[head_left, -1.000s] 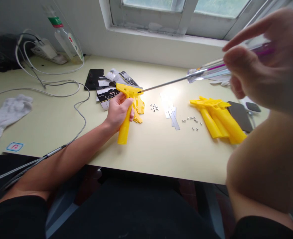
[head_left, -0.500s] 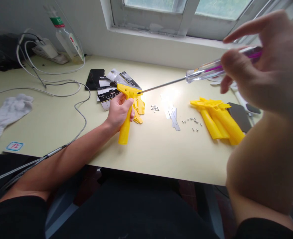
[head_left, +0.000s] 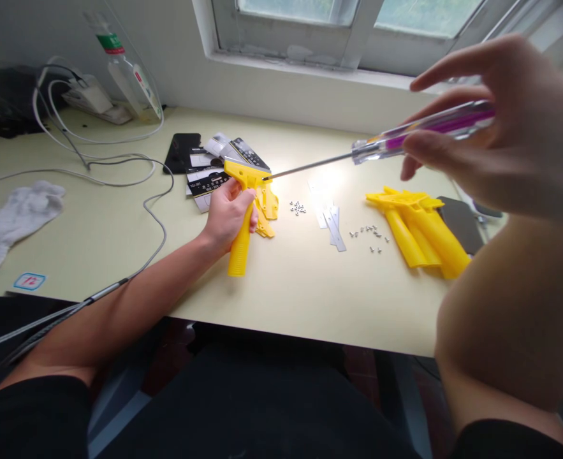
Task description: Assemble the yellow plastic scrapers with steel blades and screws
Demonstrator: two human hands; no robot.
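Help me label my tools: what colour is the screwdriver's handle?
The screwdriver handle is transparent with purple and a little orange, best seen in the head view.

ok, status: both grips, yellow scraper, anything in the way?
Left grip around yellow scraper, handle down. Right grip on screwdriver, tip at scraper's head. Nothing seen blocking the shaft.

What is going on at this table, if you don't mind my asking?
A person's left hand grips a yellow scraper by its handle, just below the head. The right hand holds a screwdriver, its tip at the scraper's head; whether it sits in a screw is too small to tell. On the table lie small screws, thin metal blades and more yellow handles.
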